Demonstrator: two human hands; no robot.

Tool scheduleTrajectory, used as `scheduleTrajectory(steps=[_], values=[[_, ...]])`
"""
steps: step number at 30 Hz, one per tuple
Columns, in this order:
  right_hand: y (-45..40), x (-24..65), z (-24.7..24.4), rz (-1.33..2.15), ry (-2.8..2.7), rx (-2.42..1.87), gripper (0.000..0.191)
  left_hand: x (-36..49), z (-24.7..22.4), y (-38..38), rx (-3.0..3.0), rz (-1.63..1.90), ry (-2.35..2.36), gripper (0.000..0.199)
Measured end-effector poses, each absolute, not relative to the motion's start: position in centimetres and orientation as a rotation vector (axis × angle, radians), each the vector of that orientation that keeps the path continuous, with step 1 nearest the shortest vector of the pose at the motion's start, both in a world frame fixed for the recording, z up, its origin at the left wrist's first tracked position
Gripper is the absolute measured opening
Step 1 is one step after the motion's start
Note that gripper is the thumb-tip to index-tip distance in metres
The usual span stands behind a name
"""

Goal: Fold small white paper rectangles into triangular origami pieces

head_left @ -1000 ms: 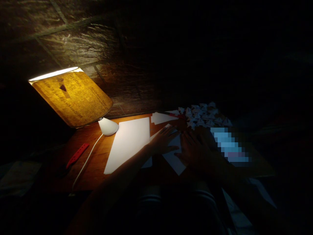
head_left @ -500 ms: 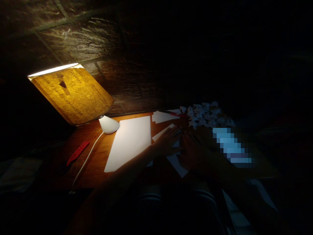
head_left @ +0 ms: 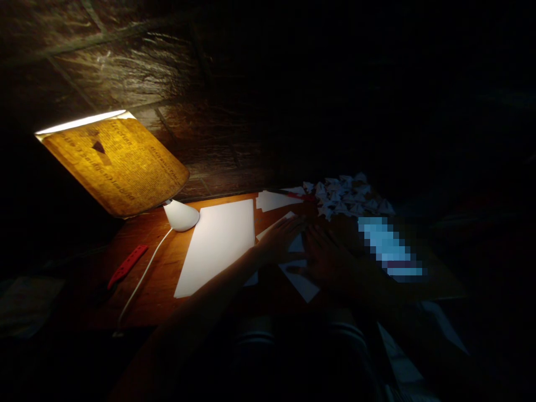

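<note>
In the dim middle of the table, both hands rest on white paper. My left hand (head_left: pixel 281 239) lies flat with its fingers stretched out over a sheet of paper (head_left: pixel 298 244). Beside it, my right hand (head_left: pixel 325 258) is also flat, fingers extended and thumb pointing left across the lower part of the paper (head_left: pixel 302 283). Under the hands, how the paper is folded is hard to make out. To the left, partly behind my left forearm, is a stack of white sheets (head_left: pixel 221 240).
A lit lamp (head_left: pixel 115 164) with a white base stands at left, its cord (head_left: pixel 144 276) crossing the table (head_left: pixel 138 304). Nearby lies a red-handled tool (head_left: pixel 128 267). Toward the back are cut paper pieces (head_left: pixel 274 200) and several folded paper shapes (head_left: pixel 345 195); a pixelated bright screen (head_left: pixel 389 245) is at right.
The whole view has shifted slightly, so the scene sits a bit further left. My right thumb now reaches out more over the lower paper; my left hand stays nearly as it was.
</note>
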State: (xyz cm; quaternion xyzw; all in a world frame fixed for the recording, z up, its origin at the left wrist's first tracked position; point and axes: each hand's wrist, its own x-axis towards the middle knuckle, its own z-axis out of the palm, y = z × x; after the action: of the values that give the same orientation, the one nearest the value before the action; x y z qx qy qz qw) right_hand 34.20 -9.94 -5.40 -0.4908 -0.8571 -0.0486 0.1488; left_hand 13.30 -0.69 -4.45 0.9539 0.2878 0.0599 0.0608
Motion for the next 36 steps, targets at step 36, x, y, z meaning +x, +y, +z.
scheduleTrajectory(steps=[36], values=[[-17.3, 41.1, -7.1, -0.211, -2.367, -1.346, 0.088, 13.5, -4.9, -0.1, 2.832, 0.281, 1.128, 0.091]])
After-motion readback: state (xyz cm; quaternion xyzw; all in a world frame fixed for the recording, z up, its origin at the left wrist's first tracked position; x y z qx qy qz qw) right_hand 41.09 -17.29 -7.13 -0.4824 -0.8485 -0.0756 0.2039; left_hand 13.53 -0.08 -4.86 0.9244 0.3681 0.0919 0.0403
